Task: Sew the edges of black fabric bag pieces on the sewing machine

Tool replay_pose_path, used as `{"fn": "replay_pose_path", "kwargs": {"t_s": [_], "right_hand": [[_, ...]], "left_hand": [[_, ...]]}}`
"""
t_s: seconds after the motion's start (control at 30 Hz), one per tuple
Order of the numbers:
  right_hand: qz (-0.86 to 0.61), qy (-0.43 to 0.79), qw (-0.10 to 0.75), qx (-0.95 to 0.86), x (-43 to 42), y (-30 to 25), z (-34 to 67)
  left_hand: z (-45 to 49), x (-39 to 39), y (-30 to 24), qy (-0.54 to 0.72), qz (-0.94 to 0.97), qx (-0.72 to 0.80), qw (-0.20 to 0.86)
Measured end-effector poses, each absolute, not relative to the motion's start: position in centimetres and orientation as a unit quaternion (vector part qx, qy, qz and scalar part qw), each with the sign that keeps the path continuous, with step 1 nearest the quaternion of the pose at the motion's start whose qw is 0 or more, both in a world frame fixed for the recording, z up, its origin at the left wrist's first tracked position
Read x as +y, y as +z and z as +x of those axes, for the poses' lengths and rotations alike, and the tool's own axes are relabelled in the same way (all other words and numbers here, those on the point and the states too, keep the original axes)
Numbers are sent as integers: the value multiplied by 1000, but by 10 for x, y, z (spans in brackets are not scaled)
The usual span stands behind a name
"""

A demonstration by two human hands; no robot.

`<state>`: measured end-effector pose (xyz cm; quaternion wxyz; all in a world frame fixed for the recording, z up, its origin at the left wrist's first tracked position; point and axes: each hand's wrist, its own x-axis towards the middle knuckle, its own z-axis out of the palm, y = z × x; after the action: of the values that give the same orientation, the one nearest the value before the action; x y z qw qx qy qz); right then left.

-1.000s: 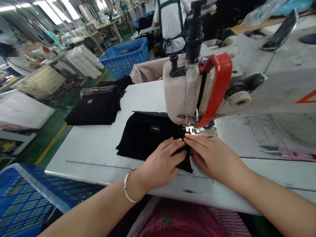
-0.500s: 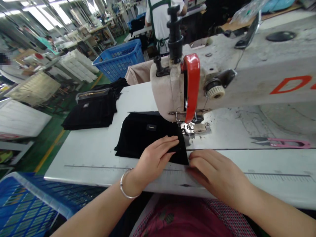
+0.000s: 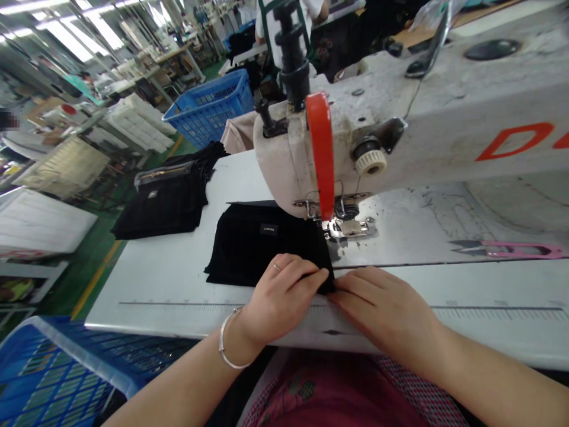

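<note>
A black fabric piece (image 3: 253,243) with a small label lies on the white table (image 3: 178,273), just left of the presser foot (image 3: 344,228) of a sewing machine (image 3: 400,136). My left hand (image 3: 280,296) rests on the fabric's near right corner, fingers curled and pinching its edge. My right hand (image 3: 382,308) lies beside it on the table, fingertips pressed together at the same corner. Both hands meet at that corner, in front of the needle area.
A stack of black fabric pieces (image 3: 164,198) sits at the table's far left. Pink thread snips (image 3: 511,249) lie on the machine bed to the right. Blue crates stand at the near left (image 3: 44,373) and behind the table (image 3: 208,107). Another person in a white shirt (image 3: 271,18) works beyond.
Both hands drew back from the presser foot toward the table's near edge. Now they meet at the fabric's near right corner, the left fingers curled onto its edge.
</note>
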<state>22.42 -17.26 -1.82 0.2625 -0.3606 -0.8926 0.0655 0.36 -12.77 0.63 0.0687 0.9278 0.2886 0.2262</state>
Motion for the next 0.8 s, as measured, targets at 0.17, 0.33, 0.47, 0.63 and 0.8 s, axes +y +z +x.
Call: {"fn": "replay_pose_path", "kwargs": {"t_s": [0.17,0.33,0.47,0.63,0.8], "right_hand": [[-349,108,304,-880,-181,-21,231],[-348,125,301,-879,-182,-20,229],[-339,135,301,-881,-182,-18,230],[-330,141,291,-887,-184,-18,231],[-335,137,287,-887,-186,-17,231]], "left_hand": [[5,-133,5,226,942,242,51],[10,-132,8,198,949,240,58],[10,-134,7,161,952,246,80],[3,-134,4,163,953,235,96],[1,-131,-1,204,948,210,128]]}}
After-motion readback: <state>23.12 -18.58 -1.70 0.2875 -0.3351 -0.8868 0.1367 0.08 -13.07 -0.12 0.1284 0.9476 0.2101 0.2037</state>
